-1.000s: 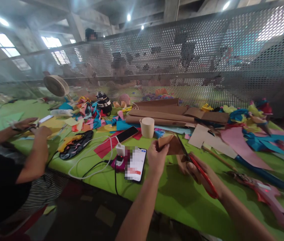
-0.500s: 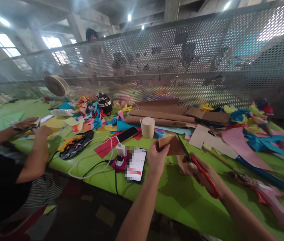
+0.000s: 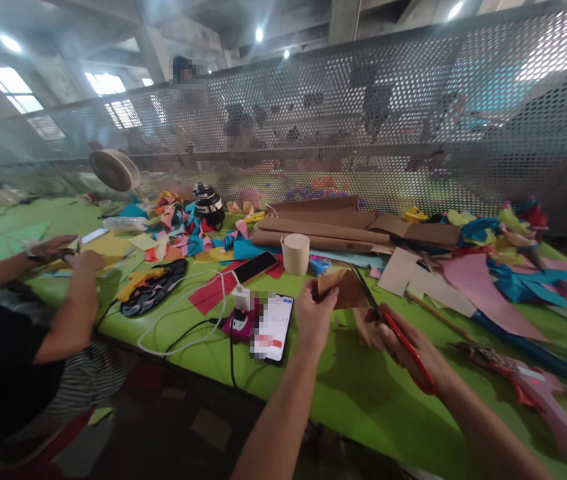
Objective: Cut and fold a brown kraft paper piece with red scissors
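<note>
Head view: the right hand [image 3: 403, 347] is largely covered by the red-handled scissors [image 3: 393, 327] it grips, so the individual fingers in the handle loops cannot be made out; the dark blades run up and left from the hand, and whether they are parted or closed on the card is unclear. The left hand [image 3: 313, 313] is closed in a pinch on a folded piece of brown card [image 3: 343, 288], held just above the green table [image 3: 363, 400]; the card's lower edge is hidden behind the thumb and fingers. The card sits between both hands, touching the left fingertips, with the scissor blades meeting its right edge. Just left of the left hand lies a smartphone [image 3: 272, 328] with its screen blurred, cabled to a white charger [image 3: 241, 298]. A paper cup [image 3: 295, 254] stands behind the card. A pink glue gun [image 3: 538, 393] is cut off at the right frame edge. A co-worker's hands [image 3: 71, 257] work at far left; what they hold is too small to tell.
</note>
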The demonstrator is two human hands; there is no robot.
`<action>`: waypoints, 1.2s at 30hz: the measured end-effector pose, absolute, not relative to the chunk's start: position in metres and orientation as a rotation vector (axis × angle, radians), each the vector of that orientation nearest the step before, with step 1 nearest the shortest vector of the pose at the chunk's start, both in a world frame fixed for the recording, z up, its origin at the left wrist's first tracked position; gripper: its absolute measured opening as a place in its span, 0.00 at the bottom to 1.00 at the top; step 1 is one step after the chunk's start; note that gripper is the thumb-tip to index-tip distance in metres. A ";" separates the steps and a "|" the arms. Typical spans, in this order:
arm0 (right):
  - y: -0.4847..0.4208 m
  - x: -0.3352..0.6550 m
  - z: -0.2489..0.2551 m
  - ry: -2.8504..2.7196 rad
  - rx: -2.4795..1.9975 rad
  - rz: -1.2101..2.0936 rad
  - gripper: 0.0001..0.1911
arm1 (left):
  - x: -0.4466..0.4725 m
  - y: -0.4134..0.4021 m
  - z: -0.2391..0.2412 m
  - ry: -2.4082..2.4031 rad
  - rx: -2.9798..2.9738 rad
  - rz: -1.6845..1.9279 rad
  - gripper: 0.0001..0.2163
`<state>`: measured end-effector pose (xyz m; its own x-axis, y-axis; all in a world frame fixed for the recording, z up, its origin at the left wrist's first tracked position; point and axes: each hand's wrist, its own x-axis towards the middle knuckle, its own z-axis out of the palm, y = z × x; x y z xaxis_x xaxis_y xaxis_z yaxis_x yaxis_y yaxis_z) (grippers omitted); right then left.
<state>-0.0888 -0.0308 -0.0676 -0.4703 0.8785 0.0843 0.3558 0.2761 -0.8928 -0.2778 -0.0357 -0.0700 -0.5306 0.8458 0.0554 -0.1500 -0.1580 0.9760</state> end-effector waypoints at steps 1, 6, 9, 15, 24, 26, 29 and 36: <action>-0.031 -0.089 -0.067 -1.965 -1.111 1.144 0.28 | -0.278 -0.036 -0.070 1.384 0.837 1.777 0.09; -0.032 -0.090 -0.066 -1.974 -1.129 1.138 0.28 | -0.278 -0.037 -0.069 1.357 0.850 1.798 0.09; -0.031 -0.089 -0.070 -1.962 -1.130 1.158 0.27 | -0.277 -0.037 -0.068 1.353 0.846 1.794 0.08; -0.030 -0.088 -0.073 -1.935 -1.104 1.245 0.29 | -0.277 -0.037 -0.068 1.331 0.846 1.794 0.09; -0.031 -0.090 -0.074 -1.861 -1.107 1.288 0.30 | -0.278 -0.036 -0.069 1.315 0.839 1.789 0.09; -0.028 -0.089 -0.080 -1.853 -1.109 1.273 0.30 | -0.278 -0.036 -0.069 1.318 0.848 1.788 0.09; -0.025 -0.087 -0.087 -1.849 -1.104 1.262 0.30 | -0.279 -0.037 -0.069 1.304 0.840 1.789 0.10; -0.023 -0.085 -0.082 -1.853 -1.126 1.231 0.30 | -0.280 -0.036 -0.067 1.320 0.811 1.777 0.10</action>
<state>-0.0855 -0.0229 -0.0817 -0.4309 0.9012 0.0475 0.3054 0.1951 -0.9320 -0.2798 -0.0359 -0.0672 -0.5064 0.8610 0.0473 -0.2032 -0.1725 0.9638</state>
